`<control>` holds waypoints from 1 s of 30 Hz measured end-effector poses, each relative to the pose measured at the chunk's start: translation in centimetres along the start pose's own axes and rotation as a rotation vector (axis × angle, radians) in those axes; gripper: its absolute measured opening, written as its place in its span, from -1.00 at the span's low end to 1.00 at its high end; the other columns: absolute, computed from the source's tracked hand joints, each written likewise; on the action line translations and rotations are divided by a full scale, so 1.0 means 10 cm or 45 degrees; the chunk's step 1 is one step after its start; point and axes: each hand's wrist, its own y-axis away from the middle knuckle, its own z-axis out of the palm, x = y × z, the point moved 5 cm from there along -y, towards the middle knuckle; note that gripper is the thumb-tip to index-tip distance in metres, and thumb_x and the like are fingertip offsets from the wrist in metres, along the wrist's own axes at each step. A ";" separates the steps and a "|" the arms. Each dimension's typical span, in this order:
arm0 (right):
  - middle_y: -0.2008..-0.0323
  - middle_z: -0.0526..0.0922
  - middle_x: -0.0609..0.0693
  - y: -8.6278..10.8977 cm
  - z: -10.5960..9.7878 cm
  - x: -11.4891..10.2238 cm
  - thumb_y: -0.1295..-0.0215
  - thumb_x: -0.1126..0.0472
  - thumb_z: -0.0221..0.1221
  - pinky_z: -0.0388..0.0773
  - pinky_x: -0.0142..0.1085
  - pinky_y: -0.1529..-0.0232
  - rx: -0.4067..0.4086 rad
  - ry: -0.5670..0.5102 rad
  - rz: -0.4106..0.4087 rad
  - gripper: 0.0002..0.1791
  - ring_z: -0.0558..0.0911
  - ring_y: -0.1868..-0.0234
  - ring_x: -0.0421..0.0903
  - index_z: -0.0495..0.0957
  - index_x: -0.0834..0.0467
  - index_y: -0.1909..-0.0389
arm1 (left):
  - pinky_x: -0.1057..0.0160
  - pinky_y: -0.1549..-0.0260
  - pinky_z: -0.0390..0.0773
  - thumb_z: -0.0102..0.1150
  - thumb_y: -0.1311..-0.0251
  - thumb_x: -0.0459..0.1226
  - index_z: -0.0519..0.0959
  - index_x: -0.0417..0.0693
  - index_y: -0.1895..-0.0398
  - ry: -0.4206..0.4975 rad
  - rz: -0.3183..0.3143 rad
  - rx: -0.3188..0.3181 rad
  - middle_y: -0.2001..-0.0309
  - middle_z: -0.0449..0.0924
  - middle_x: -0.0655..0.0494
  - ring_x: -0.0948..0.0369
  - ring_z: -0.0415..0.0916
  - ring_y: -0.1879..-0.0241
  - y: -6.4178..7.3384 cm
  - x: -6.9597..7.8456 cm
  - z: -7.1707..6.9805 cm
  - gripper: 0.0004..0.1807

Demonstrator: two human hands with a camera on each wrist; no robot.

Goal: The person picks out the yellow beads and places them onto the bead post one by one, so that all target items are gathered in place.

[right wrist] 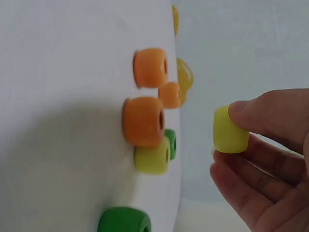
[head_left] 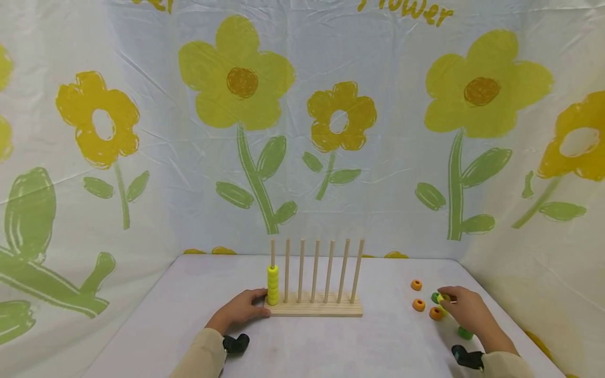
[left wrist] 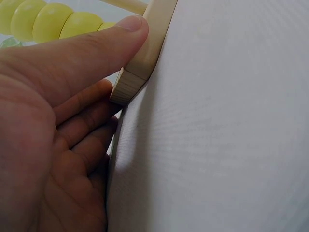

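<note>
A wooden peg rack (head_left: pixel 316 310) with several upright pegs stands mid-table. Yellow beads (head_left: pixel 272 286) are stacked on its leftmost peg. My left hand (head_left: pixel 240 308) grips the left end of the base, and in the left wrist view the thumb (left wrist: pixel 108 46) presses the base's edge with the fingers on the other side. On the right, my right hand (head_left: pixel 472 312) pinches a yellow bead (right wrist: pixel 231 133) between thumb and fingers, raised above the table. Below it lie loose orange beads (right wrist: pixel 142 121), green beads (right wrist: pixel 124 221) and another yellow bead (right wrist: pixel 150 158).
The loose beads lie near the right side of the white table (head_left: pixel 378 346), apart from the rack. A flower-printed cloth (head_left: pixel 378 210) hangs behind the table and along both sides.
</note>
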 end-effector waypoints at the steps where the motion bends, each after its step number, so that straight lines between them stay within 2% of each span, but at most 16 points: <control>1: 0.04 0.60 0.33 0.00 0.00 -0.03 -0.25 0.19 0.23 0.60 0.09 0.10 0.002 -0.012 -0.006 -0.55 0.59 0.09 0.20 0.53 0.36 -0.10 | -0.31 -0.32 0.17 0.37 -0.01 0.11 0.39 0.00 -0.36 0.001 -0.005 0.001 -0.37 0.36 -0.07 -0.19 0.17 -0.41 0.00 0.00 0.00 -0.17; 7: -0.02 0.58 0.35 0.04 -0.02 -0.20 -0.24 0.19 0.25 0.64 0.03 0.13 0.060 -0.053 -0.090 -0.57 0.58 0.01 0.29 0.56 0.32 -0.08 | -0.29 -0.33 0.17 0.37 -0.03 0.11 0.38 -0.02 -0.37 0.010 0.019 -0.003 -0.38 0.36 -0.06 -0.17 0.18 -0.41 -0.01 -0.02 0.01 -0.16; 14: -0.06 0.55 0.34 0.08 -0.05 -0.41 -0.23 0.21 0.25 0.68 -0.05 0.18 0.077 -0.092 -0.136 -0.59 0.58 0.01 0.26 0.57 0.29 -0.08 | -0.30 -0.32 0.17 0.36 -0.04 0.10 0.36 -0.05 -0.37 0.018 0.040 -0.015 -0.37 0.36 -0.07 -0.18 0.18 -0.41 -0.02 -0.02 0.01 -0.15; 24: -0.04 0.60 0.21 0.12 -0.08 -0.69 -0.25 0.25 0.24 0.68 -0.05 0.14 0.118 -0.154 -0.302 -0.64 0.63 0.00 0.23 0.59 0.22 -0.07 | -0.29 -0.33 0.16 0.37 -0.04 0.08 0.36 -0.04 -0.38 0.040 0.030 -0.011 -0.38 0.35 -0.07 -0.17 0.17 -0.42 0.00 0.00 0.00 -0.16; 30: -0.02 0.62 0.17 0.13 -0.06 -0.84 -0.24 0.29 0.24 0.70 -0.15 0.19 0.153 -0.197 -0.376 -0.71 0.66 0.02 0.20 0.64 0.17 0.01 | -0.28 -0.34 0.15 0.36 -0.04 0.10 0.35 -0.05 -0.39 0.032 0.043 -0.014 -0.38 0.34 -0.08 -0.18 0.16 -0.42 -0.01 -0.01 -0.01 -0.15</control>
